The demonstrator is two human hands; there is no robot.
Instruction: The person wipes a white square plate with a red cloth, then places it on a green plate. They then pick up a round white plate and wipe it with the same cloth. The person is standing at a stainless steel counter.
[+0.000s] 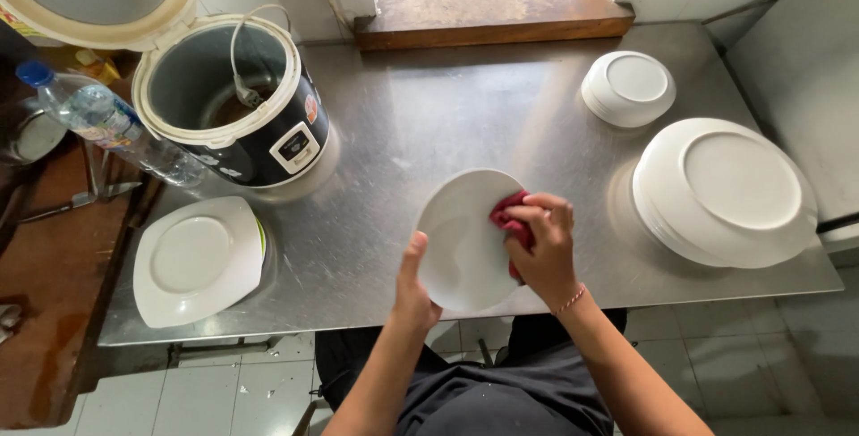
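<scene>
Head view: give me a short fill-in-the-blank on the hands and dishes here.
1. The right hand presses a ____ cloth against the round white plate.
2. The left hand grips that plate by its ____.
3. The stack of large plates on the steel table lies face ____.
4. The rice cooker has its lid ____.

Missing words: red; rim; down; open

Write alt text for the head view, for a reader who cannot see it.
The left hand holds a round white plate over a steel table while the right hand presses a red cloth onto it. Stacked upturned plates sit right, an open rice cooker left.
</scene>
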